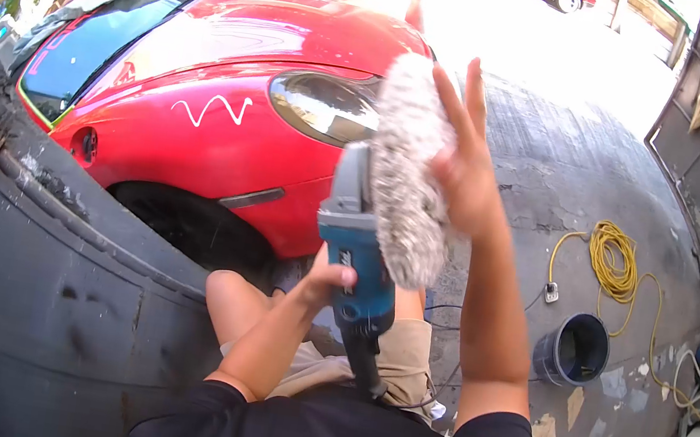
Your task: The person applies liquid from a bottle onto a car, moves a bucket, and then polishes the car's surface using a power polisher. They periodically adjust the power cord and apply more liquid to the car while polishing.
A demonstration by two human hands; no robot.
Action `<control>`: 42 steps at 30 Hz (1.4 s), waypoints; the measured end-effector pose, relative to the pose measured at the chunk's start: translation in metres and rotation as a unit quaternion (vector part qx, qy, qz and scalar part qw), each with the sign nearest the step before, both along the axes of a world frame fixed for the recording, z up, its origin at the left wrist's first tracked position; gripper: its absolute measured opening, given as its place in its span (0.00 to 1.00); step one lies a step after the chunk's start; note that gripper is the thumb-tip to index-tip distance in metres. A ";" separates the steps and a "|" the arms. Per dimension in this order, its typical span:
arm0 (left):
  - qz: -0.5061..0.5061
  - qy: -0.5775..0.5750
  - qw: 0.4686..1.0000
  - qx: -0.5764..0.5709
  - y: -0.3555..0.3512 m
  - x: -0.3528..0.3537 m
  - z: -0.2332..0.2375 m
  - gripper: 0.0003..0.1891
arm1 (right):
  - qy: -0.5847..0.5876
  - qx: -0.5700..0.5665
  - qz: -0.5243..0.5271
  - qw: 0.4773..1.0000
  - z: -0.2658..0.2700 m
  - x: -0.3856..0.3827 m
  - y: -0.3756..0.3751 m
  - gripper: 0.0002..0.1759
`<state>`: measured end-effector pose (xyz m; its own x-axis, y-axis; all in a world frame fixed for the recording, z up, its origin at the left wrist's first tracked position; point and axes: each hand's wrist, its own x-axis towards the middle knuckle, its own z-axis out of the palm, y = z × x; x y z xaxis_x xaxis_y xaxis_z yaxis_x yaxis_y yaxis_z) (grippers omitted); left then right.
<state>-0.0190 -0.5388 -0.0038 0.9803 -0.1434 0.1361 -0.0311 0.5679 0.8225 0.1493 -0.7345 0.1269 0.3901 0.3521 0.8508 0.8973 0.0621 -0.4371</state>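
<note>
My left hand (327,280) is wrapped round the blue body of a power polisher (361,265), held upright in front of my lap. A thick, fluffy, grey-white wool pad (411,173) is fitted to the polisher and faces right. My right hand (467,177) is raised at the pad's right side, fingers spread and pointing up, the palm side near or touching the wool. Slight blur hides the exact contact. Beyond the tool stands a red car (286,164) with a white squiggle of compound (212,110) on its fender, beside the headlight (321,106).
A dark bucket (549,352) stands on the floor to the right. Near it lie a coiled yellow extension cord (614,258) and a socket end (551,292). A grey wall (89,270) runs close on the left. The polisher's cord trails by my legs.
</note>
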 end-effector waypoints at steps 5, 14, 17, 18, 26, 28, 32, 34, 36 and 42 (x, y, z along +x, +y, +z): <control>0.033 0.001 0.999 -0.011 -0.021 0.007 -0.007 0.44 | 0.223 0.144 0.126 0.956 -0.098 -0.056 0.005 0.51; 0.058 -0.006 0.998 0.019 0.005 -0.019 -0.009 0.40 | -0.050 -0.129 -0.045 0.989 0.028 -0.008 -0.001 0.42; 0.132 -0.033 0.990 -0.036 0.014 -0.026 -0.048 0.42 | -0.121 -0.215 0.041 0.968 -0.006 -0.119 0.026 0.38; 0.146 -0.046 0.987 -0.054 0.023 -0.016 -0.047 0.42 | -0.135 -0.215 0.039 0.967 -0.025 -0.146 0.014 0.37; 0.106 -0.010 0.993 -0.059 0.070 -0.036 -0.053 0.44 | 0.264 -0.095 0.075 0.957 -0.018 -0.006 0.058 0.40; 0.105 -0.019 0.993 -0.052 0.076 -0.045 -0.053 0.43 | -0.091 -0.143 0.051 0.984 0.011 -0.069 0.125 0.46; 0.158 -0.067 0.975 -0.139 0.083 -0.040 -0.022 0.44 | -0.122 -0.141 0.073 0.980 -0.075 -0.159 0.120 0.23; 0.189 -0.083 0.957 -0.202 0.074 -0.041 -0.023 0.45 | 0.100 0.011 0.291 0.951 -0.072 -0.132 0.112 0.21; 0.125 -0.125 0.968 -0.177 0.107 -0.040 -0.049 0.48 | -0.111 0.034 0.218 0.969 0.006 -0.090 0.116 0.26; 0.123 -0.008 0.976 -0.180 0.089 -0.070 -0.050 0.52 | 0.027 -0.098 0.178 0.979 0.013 -0.051 0.243 0.35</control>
<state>-0.0890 -0.4496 -0.0540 0.9761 0.1565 0.1505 -0.2150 0.7935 0.5694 0.0987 -0.4911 0.1400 0.2547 0.6278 0.7355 0.8096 0.2775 -0.5173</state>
